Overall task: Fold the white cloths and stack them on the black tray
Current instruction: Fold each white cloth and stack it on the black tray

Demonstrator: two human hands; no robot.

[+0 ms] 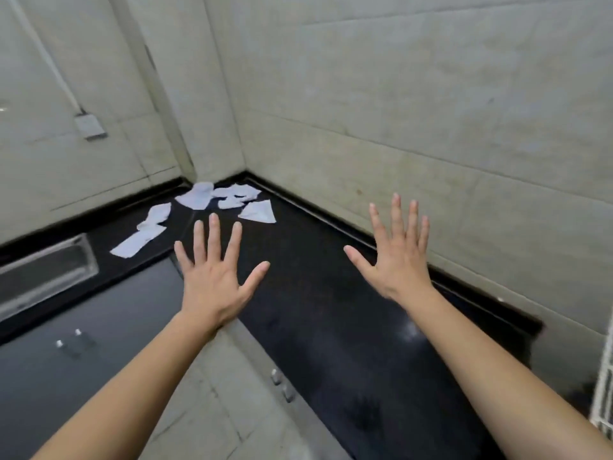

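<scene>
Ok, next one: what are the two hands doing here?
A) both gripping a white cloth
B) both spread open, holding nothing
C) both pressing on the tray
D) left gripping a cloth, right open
B: the left hand and right hand have straight, spread fingers, while the white cloths lie untouched farther back in the countertop corner.

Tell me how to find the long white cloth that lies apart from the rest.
Start at the far corner of the black counter, where white cloths are bunched. Left of that bunch lies the long cloth. It alone is a narrow strip lying by itself.
</scene>
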